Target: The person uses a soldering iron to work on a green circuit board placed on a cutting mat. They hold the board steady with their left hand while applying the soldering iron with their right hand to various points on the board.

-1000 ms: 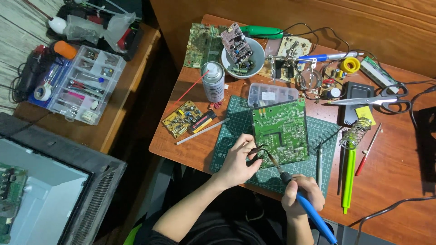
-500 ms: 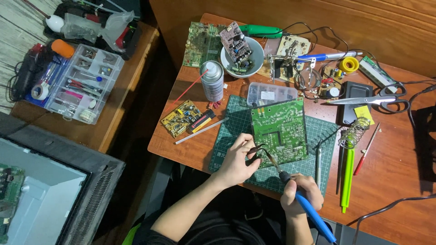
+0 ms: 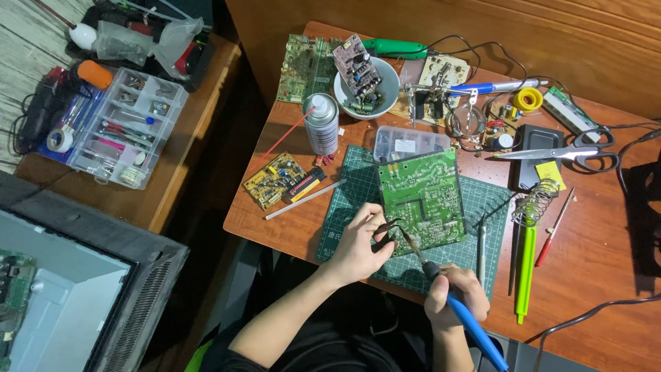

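Cluttered wooden table [image 3: 606, 262], green cutting mat [image 3: 351, 207], dim room

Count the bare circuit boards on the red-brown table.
5: large green board on the cutting mat, yellow board at left, green board at the back, one in the white bowl, beige board beside it. Others may be hidden.

Your left hand [image 3: 358, 244] and right hand [image 3: 454, 296] are both bare, with no gloves, rings or watch showing. Your forearms are uncovered as far as they can be seen. Below them you wear a dark, almost black top.
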